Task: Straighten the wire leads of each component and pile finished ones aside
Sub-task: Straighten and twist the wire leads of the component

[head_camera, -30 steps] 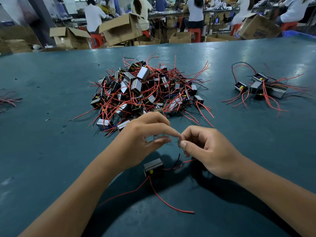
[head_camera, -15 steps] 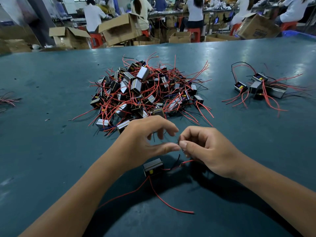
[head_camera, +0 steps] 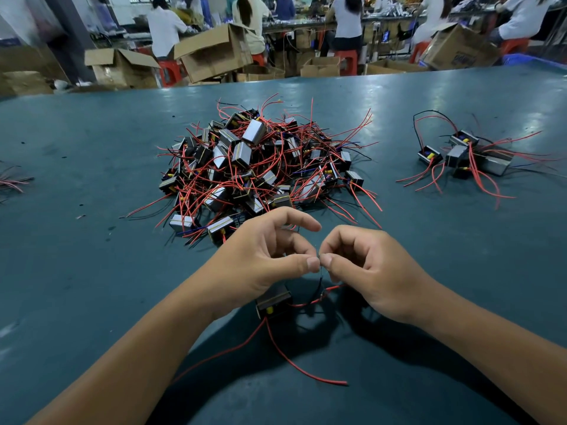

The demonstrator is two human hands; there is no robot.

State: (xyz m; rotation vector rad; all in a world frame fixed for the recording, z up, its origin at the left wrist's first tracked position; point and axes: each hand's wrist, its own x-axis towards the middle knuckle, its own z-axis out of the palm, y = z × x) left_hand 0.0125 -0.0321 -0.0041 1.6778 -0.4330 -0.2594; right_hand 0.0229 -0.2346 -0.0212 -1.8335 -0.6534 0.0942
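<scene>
- Component (head_camera: pixel 274 303) is lying on the green table (head_camera: pixel 92 271), just below the hands, well short of the big unsorted pile (head_camera: pixel 260 167).
- A thin black lead (head_camera: pixel 319 279) is pinched by left hand (head_camera: pixel 264 259) and right hand (head_camera: pixel 368 271), thumbs nearly touching.
- Since a second ago, left fingers have been lifted clear; pinch retained, straightening apparently midway.
- Finished group (head_camera: pixel 466 154) sits far right.
- Cardboard boxes (head_camera: pixel 214 53) and seated workers are behind.

Lighting: even overhead, moderately bright — pale glare patches on the table (head_camera: pixel 399 96) far beyond the hands. Shadows: soft, dark, pooled under both hands and forearms. Focus: sharp near the hands; boxes (head_camera: pixel 214 53) and workers behind slightly soft. Distortion: wide-angle bowing — table edge curves, periphery stretched.
</scene>
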